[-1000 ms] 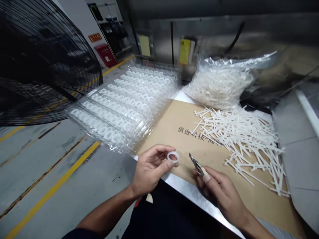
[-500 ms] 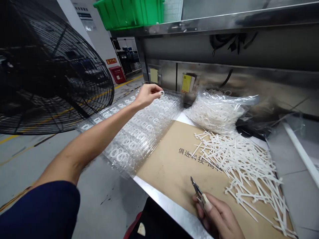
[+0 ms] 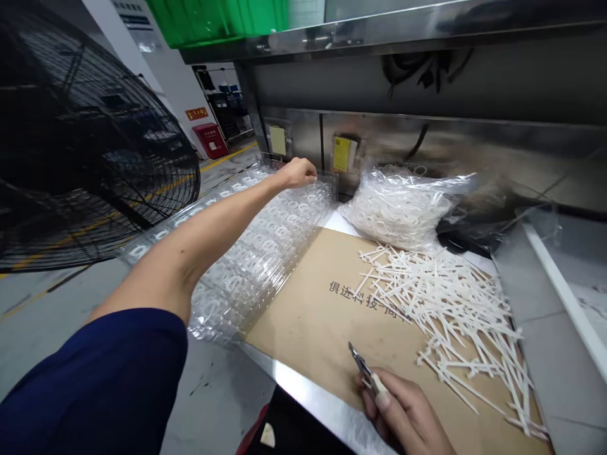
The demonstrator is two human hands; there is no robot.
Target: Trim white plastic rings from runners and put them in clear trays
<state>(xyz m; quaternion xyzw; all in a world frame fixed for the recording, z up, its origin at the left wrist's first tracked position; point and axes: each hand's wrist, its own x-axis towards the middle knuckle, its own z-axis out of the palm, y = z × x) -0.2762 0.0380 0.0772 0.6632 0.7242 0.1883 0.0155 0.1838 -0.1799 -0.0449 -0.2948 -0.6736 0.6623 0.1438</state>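
Observation:
My left hand [image 3: 298, 173] reaches far forward, its fingers curled at the back of a stack of clear plastic trays [image 3: 265, 259] holding white rings. Any ring in those fingers is hidden. My right hand [image 3: 401, 407] rests low over a brown cardboard sheet [image 3: 317, 335], shut on small metal cutters [image 3: 361, 365] with a pale handle. A loose heap of white plastic pieces with long stems [image 3: 455, 316] lies on the cardboard to the right of the cutters. Behind it sits a clear bag [image 3: 398, 212] packed with more white pieces.
A black caged fan [image 3: 80, 145] stands left of the trays. A stainless steel table edge [image 3: 303, 395] runs below the cardboard, and a steel wall with yellow labels [image 3: 341, 153] rises behind. A green crate [image 3: 213, 16] sits on a shelf overhead.
My left hand has stretched out from near the cardboard to the back of the tray stack, and the white ring it held no longer shows. My right hand has stayed on the cutters.

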